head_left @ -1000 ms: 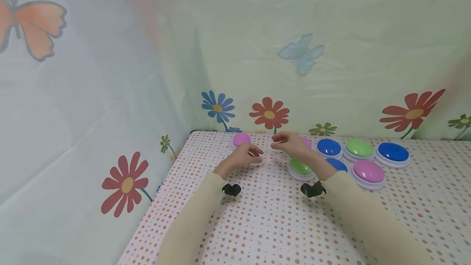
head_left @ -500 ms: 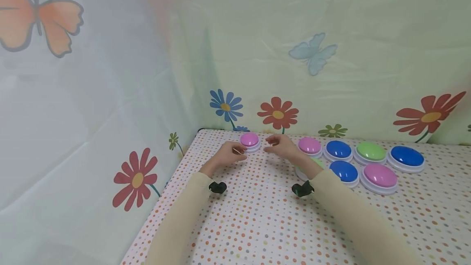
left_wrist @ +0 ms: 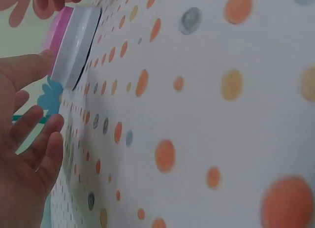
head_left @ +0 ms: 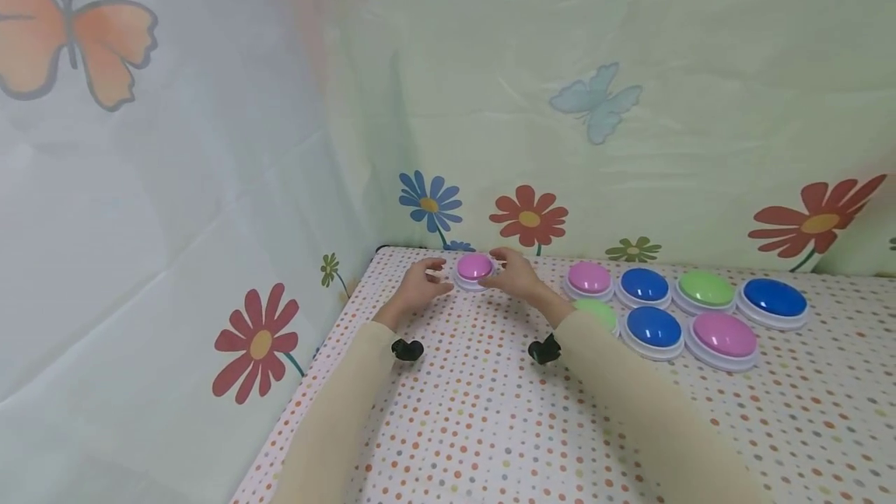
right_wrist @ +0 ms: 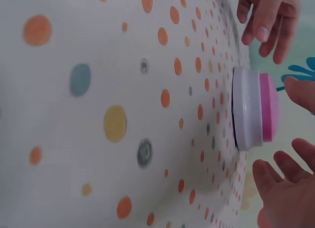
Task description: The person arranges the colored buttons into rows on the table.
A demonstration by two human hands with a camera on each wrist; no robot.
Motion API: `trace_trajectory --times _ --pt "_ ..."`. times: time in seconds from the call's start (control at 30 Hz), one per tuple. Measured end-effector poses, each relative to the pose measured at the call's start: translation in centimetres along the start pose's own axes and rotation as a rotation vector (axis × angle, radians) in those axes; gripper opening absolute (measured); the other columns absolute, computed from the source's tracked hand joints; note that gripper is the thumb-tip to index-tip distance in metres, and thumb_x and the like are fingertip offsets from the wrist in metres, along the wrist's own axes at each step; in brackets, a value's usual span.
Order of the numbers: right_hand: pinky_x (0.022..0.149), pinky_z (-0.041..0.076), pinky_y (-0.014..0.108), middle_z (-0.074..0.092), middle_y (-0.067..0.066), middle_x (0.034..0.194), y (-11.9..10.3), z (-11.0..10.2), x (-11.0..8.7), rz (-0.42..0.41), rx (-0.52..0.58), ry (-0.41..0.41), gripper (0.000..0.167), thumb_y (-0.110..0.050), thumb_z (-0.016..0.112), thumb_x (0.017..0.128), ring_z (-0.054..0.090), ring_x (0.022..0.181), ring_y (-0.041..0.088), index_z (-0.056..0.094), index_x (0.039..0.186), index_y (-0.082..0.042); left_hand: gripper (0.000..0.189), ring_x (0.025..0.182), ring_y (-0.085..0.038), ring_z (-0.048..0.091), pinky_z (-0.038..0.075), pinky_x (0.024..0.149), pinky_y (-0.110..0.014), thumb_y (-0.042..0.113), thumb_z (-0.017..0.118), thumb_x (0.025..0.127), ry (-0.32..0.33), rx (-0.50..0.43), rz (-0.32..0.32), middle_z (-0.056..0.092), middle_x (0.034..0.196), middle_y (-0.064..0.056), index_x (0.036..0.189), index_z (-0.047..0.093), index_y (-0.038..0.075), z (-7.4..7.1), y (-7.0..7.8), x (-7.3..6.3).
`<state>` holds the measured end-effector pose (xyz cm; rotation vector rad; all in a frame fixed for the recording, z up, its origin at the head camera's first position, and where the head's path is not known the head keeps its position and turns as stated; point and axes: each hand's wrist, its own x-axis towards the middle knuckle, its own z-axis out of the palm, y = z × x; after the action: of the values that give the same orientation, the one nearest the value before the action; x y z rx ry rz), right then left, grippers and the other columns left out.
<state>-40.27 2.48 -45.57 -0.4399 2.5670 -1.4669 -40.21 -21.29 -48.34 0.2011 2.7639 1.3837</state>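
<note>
A round push button with a pink dome on a white base (head_left: 474,268) sits near the table's back left corner. My left hand (head_left: 417,287) is at its left side, fingers loosely bent and apart. My right hand (head_left: 516,277) is at its right side, its thumb overlapping the base's edge in the head view. The left wrist view shows the left thumb (left_wrist: 30,68) in front of the pink button (left_wrist: 74,48). In the right wrist view the button (right_wrist: 248,109) stands between the left hand (right_wrist: 273,18) above and the right hand (right_wrist: 290,193) below. Neither hand grips it.
To the right stand several more push buttons: a pink one (head_left: 589,278), blue ones (head_left: 654,327), and green ones (head_left: 705,288). A dotted cloth (head_left: 476,411) covers the table. Flowered cloth walls rise at the back (head_left: 462,99) and left (head_left: 175,201).
Both hands have moved to the pink button: the left has drawn back to its left side, the right has shifted left from the other buttons. The head view has swung slightly left.
</note>
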Motion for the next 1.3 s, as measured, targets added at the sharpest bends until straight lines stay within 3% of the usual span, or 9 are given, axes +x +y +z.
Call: trace_trajectory --times 0.27,0.63,0.87,1.0,1.3 --pt "0.104 0.038 0.049 0.037 0.025 0.146 0.3 1.5 0.8 0.0 -0.004 0.046 0.076 -0.016 0.075 0.085 0.041 0.13 0.041 0.033 0.145 0.004 0.064 0.12 -0.026 0.053 0.051 0.088 -0.033 0.024 0.075 0.087 -0.057 -0.026 0.009 0.047 0.141 -0.01 0.143 0.047 0.01 0.8 -0.3 1.4" --pt "0.104 0.039 0.046 0.047 0.023 0.138 1.4 2.7 1.7 0.051 0.029 0.09 0.068 -0.014 0.075 0.086 0.045 0.127 0.036 0.04 0.142 0.005 0.059 0.12 -0.027 0.053 0.051 0.09 -0.032 0.017 0.074 0.088 -0.086 -0.081 0.052 0.051 0.138 -0.011 0.14 0.05 0.006 1.8 -0.7 2.6" --pt "0.101 0.042 0.045 0.051 0.023 0.133 1.4 3.1 2.3 0.047 0.011 0.146 0.063 -0.012 0.075 0.085 0.049 0.122 0.036 0.045 0.137 0.006 0.057 0.114 -0.024 0.056 0.051 0.087 -0.031 0.016 0.075 0.087 -0.056 -0.102 0.062 0.055 0.133 -0.011 0.138 0.052 0.004 2.6 -0.4 3.3" --pt "0.1 0.043 0.046 0.053 0.023 0.131 1.5 3.3 2.4 0.061 0.032 0.172 0.062 -0.012 0.077 0.083 0.049 0.121 0.036 0.048 0.135 0.006 0.056 0.113 -0.024 0.056 0.052 0.086 -0.031 0.015 0.076 0.085 -0.043 -0.118 0.024 0.055 0.132 -0.011 0.136 0.054 0.005 2.8 -0.1 3.4" --pt "0.1 0.043 0.045 0.052 0.022 0.132 0.7 2.2 1.4 0.087 0.07 0.168 0.064 -0.01 0.078 0.081 0.049 0.12 0.035 0.048 0.135 0.006 0.054 0.11 -0.023 0.057 0.052 0.083 -0.03 0.015 0.077 0.085 -0.052 -0.125 0.025 0.057 0.129 -0.009 0.134 0.056 0.006 2.8 1.3 2.7"
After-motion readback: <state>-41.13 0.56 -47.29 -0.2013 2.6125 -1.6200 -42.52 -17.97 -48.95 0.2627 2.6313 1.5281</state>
